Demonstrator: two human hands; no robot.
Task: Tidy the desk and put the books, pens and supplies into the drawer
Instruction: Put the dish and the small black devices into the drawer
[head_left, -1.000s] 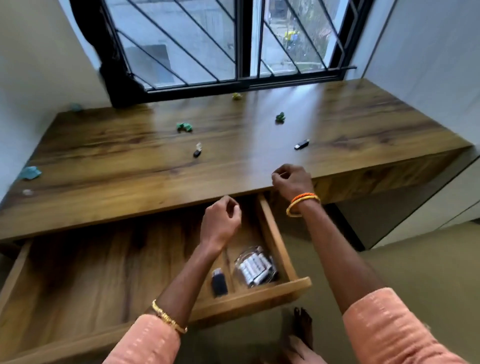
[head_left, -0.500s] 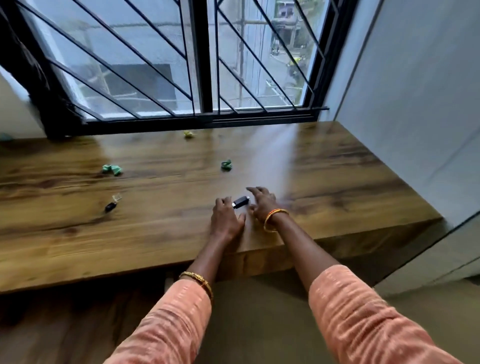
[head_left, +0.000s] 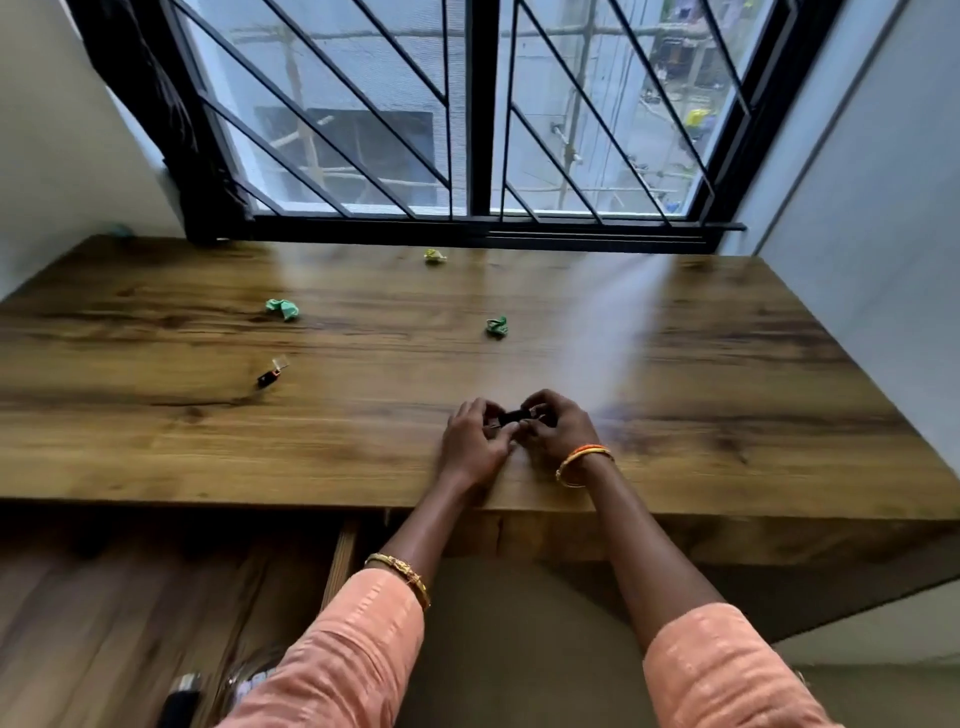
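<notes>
Both hands meet over the desk (head_left: 727, 415); the left hand (head_left: 475, 447) and right hand (head_left: 558, 431) pinch a small black object (head_left: 514, 415), mostly hidden by fingers. The drawer (head_left: 343, 556) is cut off at the frame's lower left; its contents are blurred.

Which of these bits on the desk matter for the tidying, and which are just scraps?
For the job: small black item pinched between left hand and right hand; second small black item; open drawer.

Lying about: green paper scraps; yellowish scrap.
</notes>
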